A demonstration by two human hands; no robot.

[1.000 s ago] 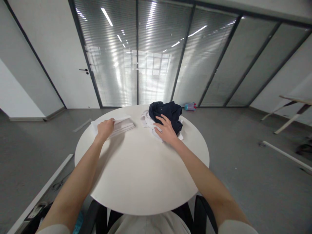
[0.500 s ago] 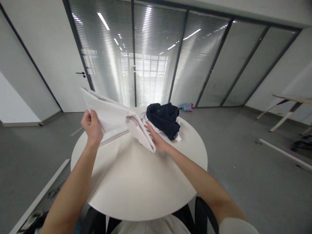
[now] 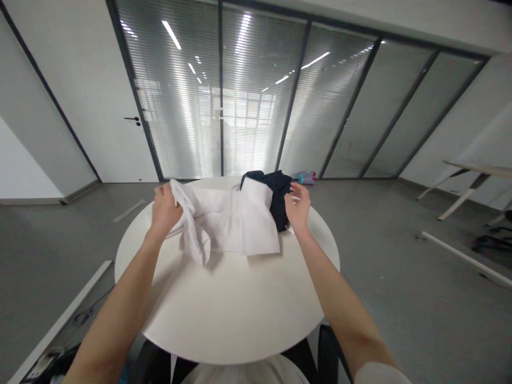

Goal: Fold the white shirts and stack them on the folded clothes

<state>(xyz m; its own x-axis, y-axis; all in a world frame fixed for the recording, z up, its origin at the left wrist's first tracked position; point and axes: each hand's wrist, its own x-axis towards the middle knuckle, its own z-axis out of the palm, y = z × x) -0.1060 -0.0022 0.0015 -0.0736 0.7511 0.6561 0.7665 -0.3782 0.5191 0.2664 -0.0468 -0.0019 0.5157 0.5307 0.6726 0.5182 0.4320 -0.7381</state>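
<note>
The left hand (image 3: 165, 210) is clenched on a crumpled edge of a white shirt (image 3: 228, 226), which lies spread over the round white counter (image 3: 228, 309) at 12 o'clock. The right hand (image 3: 298, 205) hangs open and empty at 1 o'clock, just beside a navy garment (image 3: 278, 200) (seemingly bunched, though the shirt partly hides it).

Our left hand (image 3: 166, 210) is closed, its fingers bunched tightly in a grip, with the back of the hand turned up toward us. Our left forearm (image 3: 116, 298) runs up to it from the lower left corner of the view. Our right hand (image 3: 298, 205) is raised and open, palm toward us, its fingers loosely curled. Our right forearm (image 3: 340, 293) angles up from the lower right, and the two hands stand well apart.
</note>
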